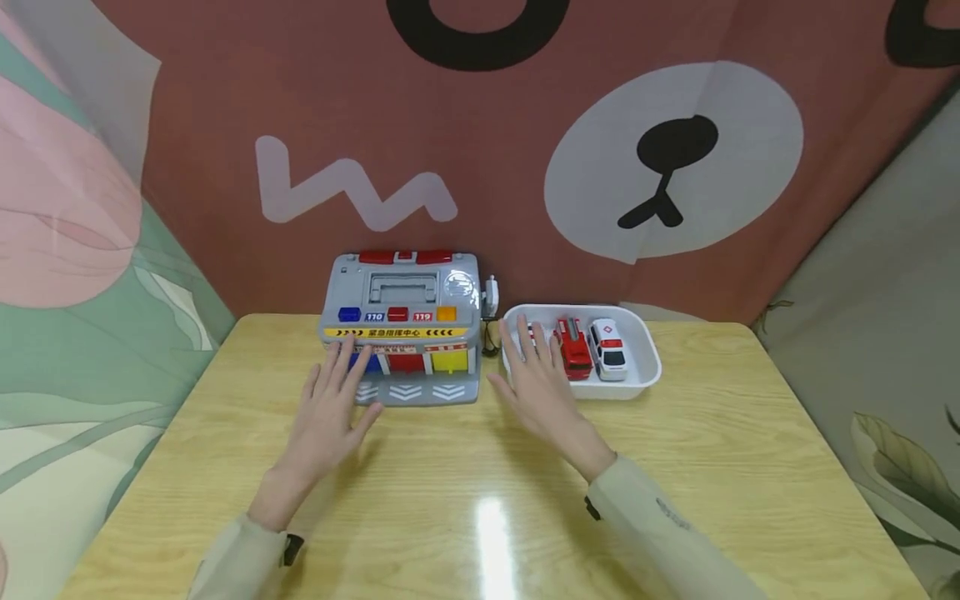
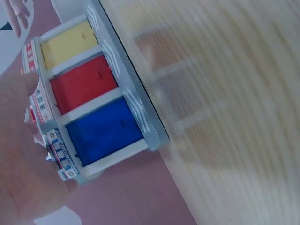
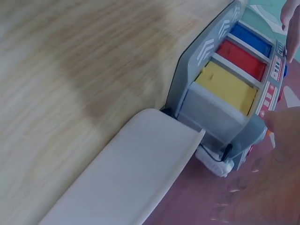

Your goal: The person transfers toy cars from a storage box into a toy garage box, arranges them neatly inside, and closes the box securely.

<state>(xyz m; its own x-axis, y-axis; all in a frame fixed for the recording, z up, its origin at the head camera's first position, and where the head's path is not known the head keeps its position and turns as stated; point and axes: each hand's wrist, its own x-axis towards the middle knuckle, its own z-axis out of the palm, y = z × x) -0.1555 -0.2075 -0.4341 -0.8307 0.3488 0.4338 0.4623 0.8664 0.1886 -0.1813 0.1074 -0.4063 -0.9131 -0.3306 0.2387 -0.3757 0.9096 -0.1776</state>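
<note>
My left hand (image 1: 326, 425), fingers straight and spread, reaches over the front left of a grey toy garage (image 1: 348, 283). The garage has blue (image 2: 104, 131), red (image 2: 84, 83) and yellow (image 2: 69, 45) doors, all down, and colored buttons on its sloped roof. My right hand (image 1: 538, 387) is spread flat above the left end of a white tray (image 1: 647, 358) and holds nothing. Inside the tray lie a red toy fire truck (image 1: 573, 348) and a white toy ambulance (image 1: 608, 350). Another toy vehicle is mostly hidden behind the right fingers.
A white key-like piece (image 1: 491, 297) on a dark cord hangs at the garage's right side. Everything stands at the back of a light wooden table (image 1: 720, 467), against a brown curtain (image 1: 495, 150) with a cartoon bear. Patterned cloth (image 1: 67, 208) flanks the table.
</note>
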